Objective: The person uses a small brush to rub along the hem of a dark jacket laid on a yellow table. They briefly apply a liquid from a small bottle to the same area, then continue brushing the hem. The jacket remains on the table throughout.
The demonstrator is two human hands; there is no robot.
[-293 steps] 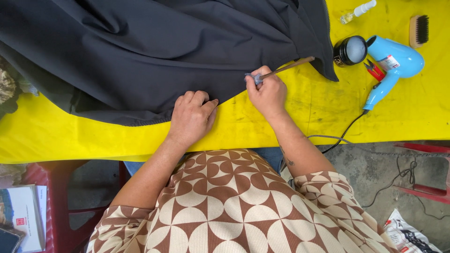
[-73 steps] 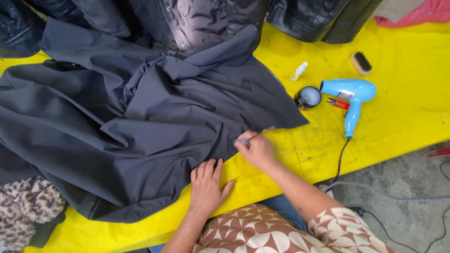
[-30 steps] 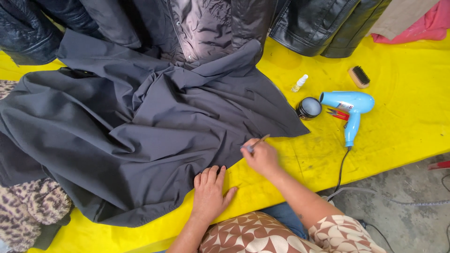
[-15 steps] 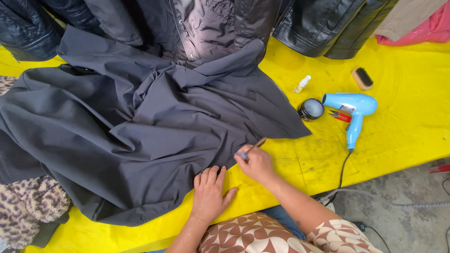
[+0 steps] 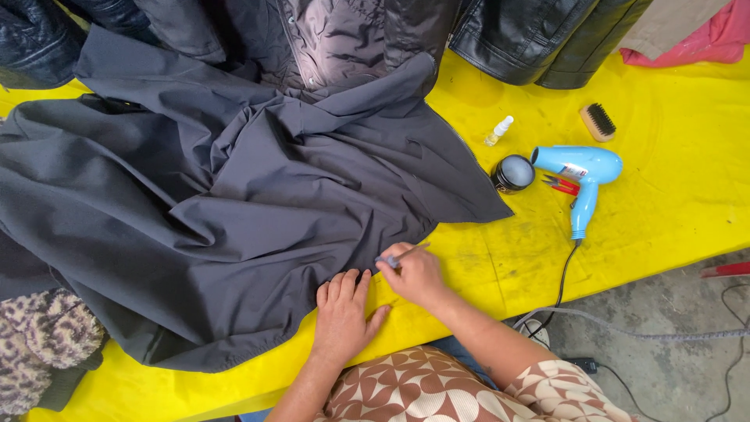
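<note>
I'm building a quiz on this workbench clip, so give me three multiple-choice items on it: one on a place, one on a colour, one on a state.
1. Where does the hair dryer lie?
A. To the right of the dark grey garment
B. On top of the garment
C. On the floor

2. What colour is the table cover?
A. White
B. Yellow
C. Green

3. How does the left hand rest?
A. Clenched in a fist
B. Lifted off the table
C. Flat, fingers spread, on the garment's edge

Answers:
1. A, the blue dryer lies on bare cover beside the round black tin.
2. B, the cover is bright yellow all round the garment.
3. C, the palm presses the hem down next to the right hand, which pinches a thin tool.
</note>
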